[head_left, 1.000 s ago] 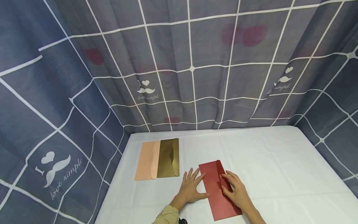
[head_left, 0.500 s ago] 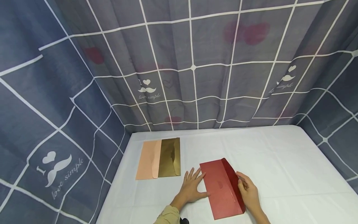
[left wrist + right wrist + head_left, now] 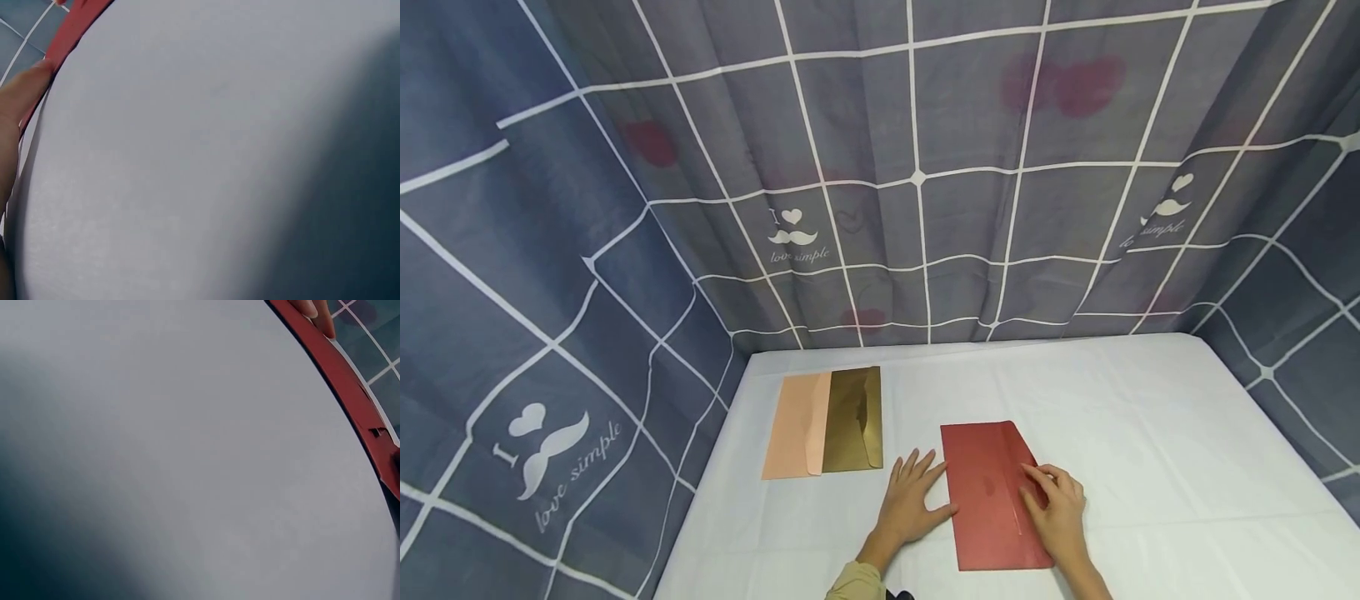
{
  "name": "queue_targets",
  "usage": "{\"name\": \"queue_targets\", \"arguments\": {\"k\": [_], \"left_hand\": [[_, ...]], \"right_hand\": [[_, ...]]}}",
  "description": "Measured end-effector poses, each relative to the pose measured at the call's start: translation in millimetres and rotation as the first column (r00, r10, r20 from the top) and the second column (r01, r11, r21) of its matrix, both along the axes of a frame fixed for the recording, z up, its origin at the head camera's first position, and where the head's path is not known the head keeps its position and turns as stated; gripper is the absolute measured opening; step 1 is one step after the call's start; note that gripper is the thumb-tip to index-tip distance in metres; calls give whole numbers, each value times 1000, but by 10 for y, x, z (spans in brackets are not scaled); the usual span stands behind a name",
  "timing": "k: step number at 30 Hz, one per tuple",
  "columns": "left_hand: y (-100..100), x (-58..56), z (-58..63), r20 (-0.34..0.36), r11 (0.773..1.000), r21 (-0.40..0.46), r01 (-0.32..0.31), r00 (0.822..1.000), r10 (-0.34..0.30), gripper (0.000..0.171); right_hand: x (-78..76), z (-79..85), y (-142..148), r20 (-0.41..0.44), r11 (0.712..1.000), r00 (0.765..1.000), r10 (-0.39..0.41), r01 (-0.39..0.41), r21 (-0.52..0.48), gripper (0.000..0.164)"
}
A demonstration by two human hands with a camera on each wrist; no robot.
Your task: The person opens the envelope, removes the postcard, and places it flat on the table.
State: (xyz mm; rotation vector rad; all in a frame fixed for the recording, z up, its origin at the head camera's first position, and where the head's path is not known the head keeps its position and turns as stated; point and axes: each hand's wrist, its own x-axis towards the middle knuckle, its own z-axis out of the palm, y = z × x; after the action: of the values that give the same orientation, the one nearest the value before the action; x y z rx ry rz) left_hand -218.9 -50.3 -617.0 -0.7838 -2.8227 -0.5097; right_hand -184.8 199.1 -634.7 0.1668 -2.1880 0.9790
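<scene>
A red envelope [image 3: 977,500] lies on the white table in the head view, its flap [image 3: 1018,454] folded out to the right. My left hand [image 3: 908,504] is spread flat beside it, with thumb and index fingertip at the envelope's left edge. In the left wrist view, the thumb [image 3: 25,90] meets the red edge. Over the flap is my right hand [image 3: 1060,512], fingers loosely bent, thumb and index fingertips apart on the red paper. It covers part of the flap's right edge. The right wrist view shows the red envelope [image 3: 344,381] edge-on, with fingertips at its far end.
A peach envelope [image 3: 790,425] and a gold envelope [image 3: 846,425] lie side by side at the back left of the white table [image 3: 1135,433], the peach one partly under the gold. Grey-blue grid-patterned curtains [image 3: 970,217] stand around the table's back and sides.
My right hand has pulled the envelope's flap open, swung it out to the right and laid it flatter. The envelope has turned slightly straighter. My left hand has stayed at its left edge.
</scene>
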Motion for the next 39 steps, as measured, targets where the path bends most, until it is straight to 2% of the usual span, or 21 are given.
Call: {"name": "queue_targets", "arguments": {"k": [3, 5, 7, 9, 12, 16, 21, 26, 30, 32, 34, 37, 39], "left_hand": [[1, 0, -9, 2, 1000, 1, -3, 1000, 3, 67], [0, -5, -24, -5, 999, 38, -9, 1000, 9, 63], [7, -7, -40, -21, 991, 129, -27, 999, 30, 54], [22, -1, -50, -43, 972, 230, -44, 998, 55, 44], [50, 19, -56, -76, 952, 302, -51, 994, 77, 38], [67, 53, -48, -102, 975, 217, -50, 992, 74, 43], [45, 74, -42, -86, 989, 137, -59, 994, 72, 48], [29, 75, -47, -78, 990, 130, -55, 995, 66, 49], [32, 72, -42, -89, 990, 132, -51, 994, 63, 48], [32, 74, -42, -93, 990, 135, -51, 994, 64, 48], [31, 76, -44, -95, 989, 137, -50, 994, 63, 48], [25, 78, -50, -93, 989, 140, -50, 994, 63, 48], [20, 79, -49, -93, 989, 139, -53, 994, 66, 48]], "right_hand": [[20, 9, -11, 31, 999, 999, -32, 31, 41, 42], [24, 10, -7, 47, 998, 998, -31, 28, 61, 39], [22, 11, 1, 51, 997, 998, -19, 15, 75, 36], [19, 12, 14, 46, 996, 999, -10, 6, 89, 34], [17, 11, 20, 27, 995, 1000, -13, 10, 95, 33], [16, 7, 19, 20, 995, 1000, -18, 16, 99, 31], [9, -21, 1, 13, 991, 1000, -18, 16, 133, 27], [27, -12, -30, 23, 984, 998, -65, 60, 170, 26], [49, 49, -90, 105, 978, 989, -106, 84, 193, 22], [50, 111, -121, 181, 980, 975, -125, 94, 173, 19], [46, 206, -141, 289, 988, 948, -131, 100, 118, 17], [31, 378, -143, 476, 995, 874, -94, 98, 18, 20], [26, 489, -133, 587, 997, 808, -48, 75, -21, 26]]}}
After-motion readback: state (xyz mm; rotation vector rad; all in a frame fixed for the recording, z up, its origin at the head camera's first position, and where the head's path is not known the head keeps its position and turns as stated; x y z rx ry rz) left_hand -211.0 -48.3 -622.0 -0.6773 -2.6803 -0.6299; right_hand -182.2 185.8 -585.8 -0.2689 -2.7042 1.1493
